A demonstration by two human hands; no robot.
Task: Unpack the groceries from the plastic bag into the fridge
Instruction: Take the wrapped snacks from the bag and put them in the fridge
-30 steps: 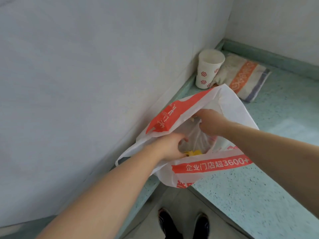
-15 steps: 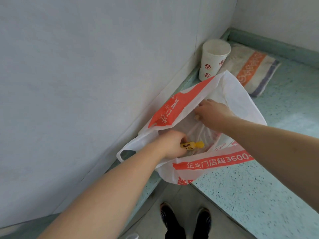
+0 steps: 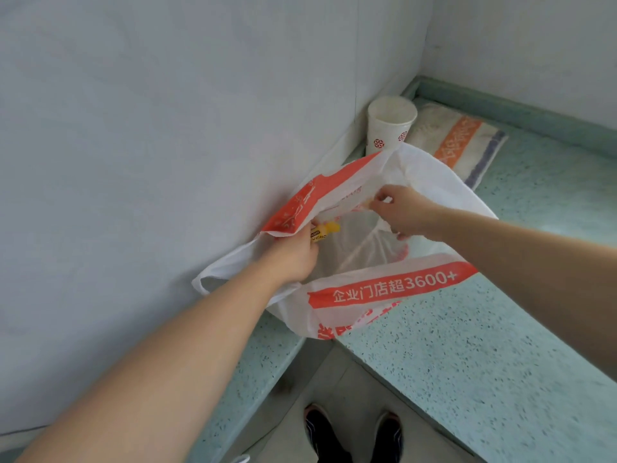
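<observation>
White plastic bag [image 3: 377,289] with red-orange bands and white lettering sits on the speckled green table [image 3: 484,362], at the table's inner corner, its left side against the pale wall [image 3: 150,128]; all places below are given from the bag. Bag mouth is pulled wide. Left hand [image 3: 293,259] is at the near-left part of the mouth, partly under the bag's folded red-printed left flap, fingers curled round a small yellow item [image 3: 322,232] with dark lettering on a label. The item sticks out just beyond the fingertips, toward the far side of the hand, inside the mouth and just under the flap's edge; what kind of grocery it is cannot be told. Right hand [image 3: 404,212] is at the far-right rim of the bag, finger and thumb pinching the thin plastic of the rim and holding it up and apart from the left side. Inside the bag, between the two hands, only crumpled translucent plastic shows. Beyond the bag, touching or nearly touching its far edge, stands an upright paper cup [image 3: 389,127] with red round motifs, close to the wall. Just right of the cup, behind the bag, lies a folded striped cloth [image 3: 460,142], orange and purple bands on off-white. Below the bag, past the table edge, two dark shoes [image 3: 354,436] on grey floor.
</observation>
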